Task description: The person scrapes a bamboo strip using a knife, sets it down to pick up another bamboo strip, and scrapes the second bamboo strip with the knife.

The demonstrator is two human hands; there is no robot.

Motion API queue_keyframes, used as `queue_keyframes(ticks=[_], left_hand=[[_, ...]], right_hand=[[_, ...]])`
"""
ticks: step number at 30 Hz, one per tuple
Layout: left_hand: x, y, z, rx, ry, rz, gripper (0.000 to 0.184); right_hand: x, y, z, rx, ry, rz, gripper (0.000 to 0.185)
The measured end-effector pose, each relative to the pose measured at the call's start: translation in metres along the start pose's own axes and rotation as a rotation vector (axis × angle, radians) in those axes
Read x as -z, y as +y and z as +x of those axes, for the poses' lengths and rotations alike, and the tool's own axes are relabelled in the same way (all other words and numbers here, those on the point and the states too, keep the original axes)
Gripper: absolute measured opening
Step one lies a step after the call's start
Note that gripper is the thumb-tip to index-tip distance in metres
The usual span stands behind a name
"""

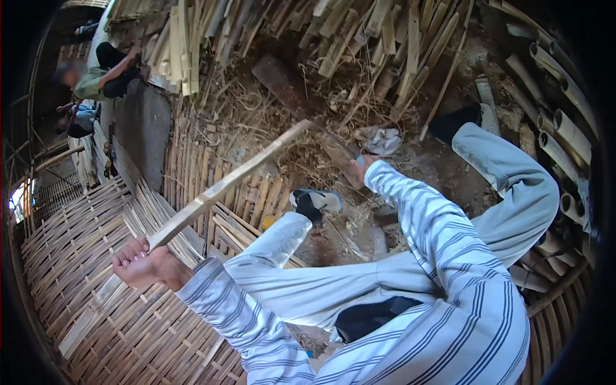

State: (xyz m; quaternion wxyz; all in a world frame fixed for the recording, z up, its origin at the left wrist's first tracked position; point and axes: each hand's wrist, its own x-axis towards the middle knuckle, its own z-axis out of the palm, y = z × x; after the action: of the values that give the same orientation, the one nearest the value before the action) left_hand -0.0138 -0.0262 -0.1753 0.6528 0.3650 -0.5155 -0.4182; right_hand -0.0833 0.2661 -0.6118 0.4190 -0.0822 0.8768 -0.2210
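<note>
My left hand (pixel 144 262) is closed around the lower end of a long, pale bamboo strip (pixel 221 187). The strip slants up and away to the right, with its far end over the shavings. Closed fingers of my right hand (pixel 364 165) grip what looks like a knife (pixel 340 142), its thin dark blade pointing toward the strip's far end. Most of the handle is hidden in the hand. A dark wooden plank (pixel 279 76) lies on the ground beyond the blade.
Split bamboo pieces (pixel 410 38) are heaped at the top. Bamboo poles (pixel 568 135) lie along the right. Shavings (pixel 308 157) cover the ground between my feet. Woven bamboo matting (pixel 115 256) spreads at the left. Another person (pixel 96 80) sits at the upper left.
</note>
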Motion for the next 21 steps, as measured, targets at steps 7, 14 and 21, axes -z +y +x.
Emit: queue_keyframes(ticks=[7, 14, 21], left_hand=[[-0.018, 0.008, -0.018, -0.018, -0.035, -0.008, 0.035], [-0.005, 0.005, -0.005, -0.002, -0.068, 0.015, 0.036], [-0.016, 0.001, -0.004, 0.011, -0.113, -0.038, 0.034]], right_hand=[[0.076, -0.085, -0.062, 0.275, -0.287, -0.147, 0.044], [0.023, -0.038, -0.012, 0.033, -0.187, -0.15, 0.063], [0.067, -0.07, -0.052, 0.158, -0.194, -0.037, 0.064]])
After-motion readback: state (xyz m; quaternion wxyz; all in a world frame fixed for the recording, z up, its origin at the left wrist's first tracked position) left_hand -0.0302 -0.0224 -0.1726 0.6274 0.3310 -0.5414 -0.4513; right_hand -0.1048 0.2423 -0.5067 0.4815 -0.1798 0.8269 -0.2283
